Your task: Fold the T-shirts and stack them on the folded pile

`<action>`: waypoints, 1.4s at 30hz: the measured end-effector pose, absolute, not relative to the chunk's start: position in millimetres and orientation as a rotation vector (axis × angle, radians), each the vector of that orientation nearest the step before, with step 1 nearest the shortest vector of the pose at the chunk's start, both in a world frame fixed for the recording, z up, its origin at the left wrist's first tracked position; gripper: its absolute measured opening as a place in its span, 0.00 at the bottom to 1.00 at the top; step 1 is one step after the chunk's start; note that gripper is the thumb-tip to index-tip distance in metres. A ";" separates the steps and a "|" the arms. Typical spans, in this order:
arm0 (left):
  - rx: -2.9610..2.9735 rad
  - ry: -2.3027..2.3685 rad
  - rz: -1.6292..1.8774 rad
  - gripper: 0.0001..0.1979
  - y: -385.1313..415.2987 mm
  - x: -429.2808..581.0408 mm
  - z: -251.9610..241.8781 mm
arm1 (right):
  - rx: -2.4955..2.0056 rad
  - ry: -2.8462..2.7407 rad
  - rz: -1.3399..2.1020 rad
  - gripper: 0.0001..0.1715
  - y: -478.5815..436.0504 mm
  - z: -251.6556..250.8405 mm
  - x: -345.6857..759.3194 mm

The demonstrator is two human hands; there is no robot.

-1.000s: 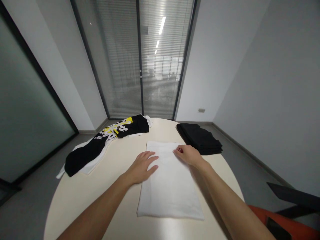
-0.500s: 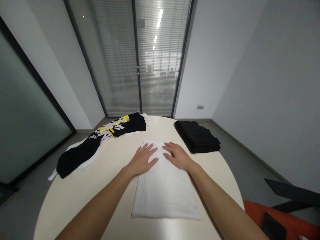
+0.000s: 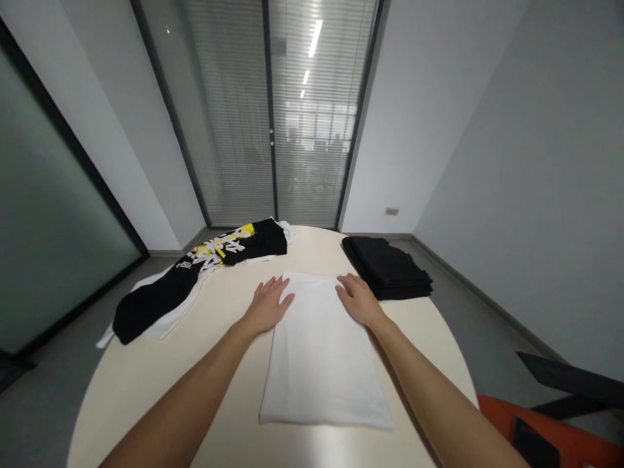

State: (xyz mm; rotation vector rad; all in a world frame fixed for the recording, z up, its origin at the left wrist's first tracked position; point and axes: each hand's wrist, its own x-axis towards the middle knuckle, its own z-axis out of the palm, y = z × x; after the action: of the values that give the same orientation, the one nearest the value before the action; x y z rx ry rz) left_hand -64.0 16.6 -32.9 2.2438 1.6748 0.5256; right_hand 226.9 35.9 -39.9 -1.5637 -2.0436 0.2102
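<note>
A folded white garment (image 3: 326, 364) lies flat and smooth in front of me, its wider edge toward me. My left hand (image 3: 267, 305) rests at its far left edge, fingers stretched out, the thumb touching the cloth. At the far right edge, my right hand (image 3: 359, 300) lies with its fingers extended over the border of the fabric. Neither hand holds anything. To the right, beyond my right hand, sits a stack of folded black clothes (image 3: 390, 268).
The round cream table (image 3: 229, 377) carries everything. Along its left far side lie loose black and white shirts (image 3: 160, 302) with yellow and white print. An orange and black chair (image 3: 541, 422) stands at the lower right. A glass door with blinds (image 3: 312, 162) is behind.
My hands have moved apart, from the middle of the white garment's far end out to its left and right edges. The garment has stayed in place.
</note>
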 end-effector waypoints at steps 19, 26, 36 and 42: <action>2.105 1.336 0.912 0.23 34.5 -67.3 -32.3 | -1.685 -1.928 0.107 0.18 45.6 -30.1 221.6; 1.791 1.346 1.058 0.19 28.5 -58.3 -6.7 | -1.637 -1.903 0.001 0.15 27.3 -12.4 219.7; 1.089 1.216 1.035 0.16 3.1 -63.8 53.5 | -1.429 -1.535 0.607 0.28 2.3 18.3 229.6; 0.787 0.974 0.966 0.10 0.4 -69.4 62.0 | -1.167 -1.255 1.291 0.28 -8.7 27.1 241.7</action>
State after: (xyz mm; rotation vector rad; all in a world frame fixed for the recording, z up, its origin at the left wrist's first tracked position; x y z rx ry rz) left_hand -69.4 0.4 62.0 0.7874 0.9735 0.9663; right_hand 241.7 -8.7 27.1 -1.1669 -1.2547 1.2912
